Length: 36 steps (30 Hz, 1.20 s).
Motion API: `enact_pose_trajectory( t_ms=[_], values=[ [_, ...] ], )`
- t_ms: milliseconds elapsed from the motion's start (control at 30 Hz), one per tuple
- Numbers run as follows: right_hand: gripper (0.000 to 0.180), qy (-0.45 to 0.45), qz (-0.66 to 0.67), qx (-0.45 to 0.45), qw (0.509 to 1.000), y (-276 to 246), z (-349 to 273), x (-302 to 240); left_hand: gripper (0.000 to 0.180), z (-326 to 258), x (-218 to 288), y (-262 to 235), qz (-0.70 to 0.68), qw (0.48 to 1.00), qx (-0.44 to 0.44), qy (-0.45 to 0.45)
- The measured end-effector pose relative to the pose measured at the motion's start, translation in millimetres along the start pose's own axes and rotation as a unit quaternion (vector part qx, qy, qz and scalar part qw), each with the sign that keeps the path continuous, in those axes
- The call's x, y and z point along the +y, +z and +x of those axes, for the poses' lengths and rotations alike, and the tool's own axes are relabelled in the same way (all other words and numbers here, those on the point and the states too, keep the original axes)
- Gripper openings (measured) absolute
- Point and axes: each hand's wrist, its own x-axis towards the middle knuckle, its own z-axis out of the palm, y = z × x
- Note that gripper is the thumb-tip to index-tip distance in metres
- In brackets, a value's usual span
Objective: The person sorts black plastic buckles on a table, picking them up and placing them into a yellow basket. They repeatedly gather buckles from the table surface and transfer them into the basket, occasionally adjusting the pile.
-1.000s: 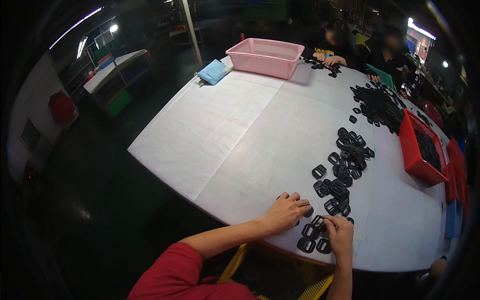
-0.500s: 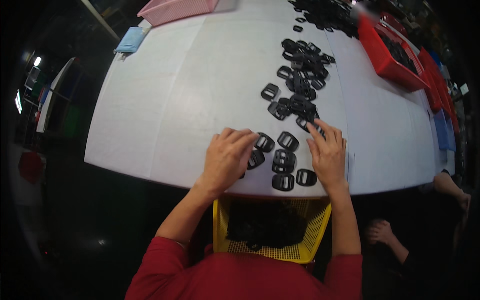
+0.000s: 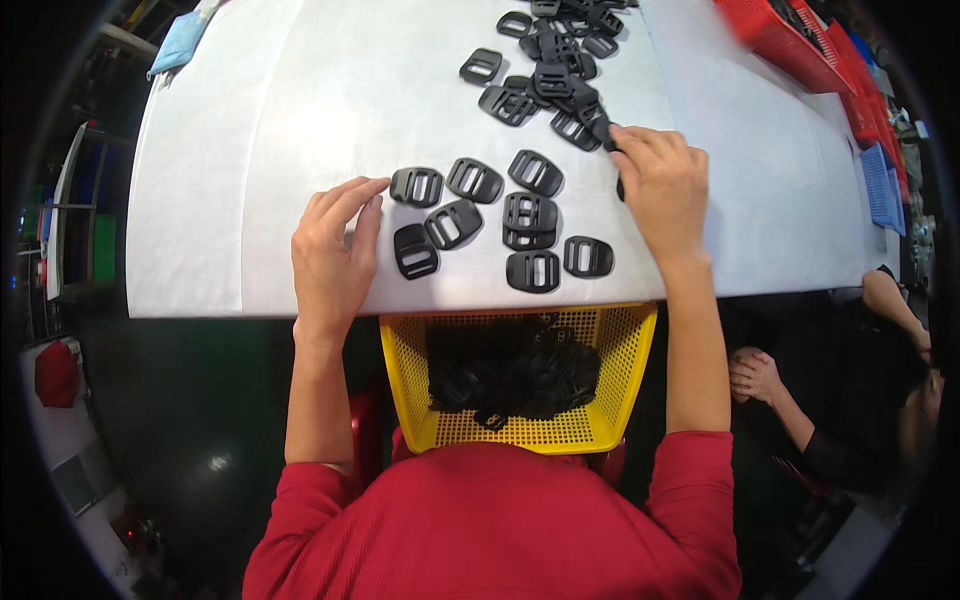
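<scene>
Black plastic strap buckles, slotted and rounded, lie on the white table. My left hand (image 3: 338,240) rests left of a loose group, thumb and fingers apart, its index fingertip at the edge of one buckle (image 3: 416,187). In front of me several more lie flat, one pair overlapping (image 3: 530,220). My right hand (image 3: 665,190) is at the near end of a heaped row of buckles (image 3: 553,80), its fingers closed on a buckle (image 3: 603,132) there. Another dark piece (image 3: 621,188) shows partly beneath that hand, mostly hidden.
Below the table edge, a yellow perforated basket (image 3: 395,372) holds a dark heap of buckles. Red baskets (image 3: 790,45) and a blue basket (image 3: 880,190) stand along the right. A light blue packet (image 3: 180,42) lies far left. A co-worker's hands (image 3: 757,375) rest at the right.
My left hand has moved left, off the group, uncovering buckles there. My right hand has closed on a buckle by the pile. The view has tilted nearer, showing more of the yellow basket.
</scene>
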Motion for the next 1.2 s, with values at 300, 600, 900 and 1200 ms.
enact_pose_trajectory(
  t_ms=[300,600,900,1200],
  values=[
    [0.027,-0.059,0.160,-0.073,0.983,-28,-34,-61,0.019,-26,-10,8,0.006,0.999,0.026,0.025],
    [0.025,-0.020,0.062,-0.048,0.997,-26,-37,-49,0.024,-36,-12,9,0.010,1.000,0.020,0.019],
    [0.046,0.045,0.187,-0.090,0.977,-15,-62,-61,0.046,-4,-27,26,-0.002,0.992,-0.115,0.059],
    [0.044,-0.014,0.212,-0.061,0.975,6,-34,-81,0.050,-9,28,72,-0.015,0.975,-0.147,0.168]
  ],
)
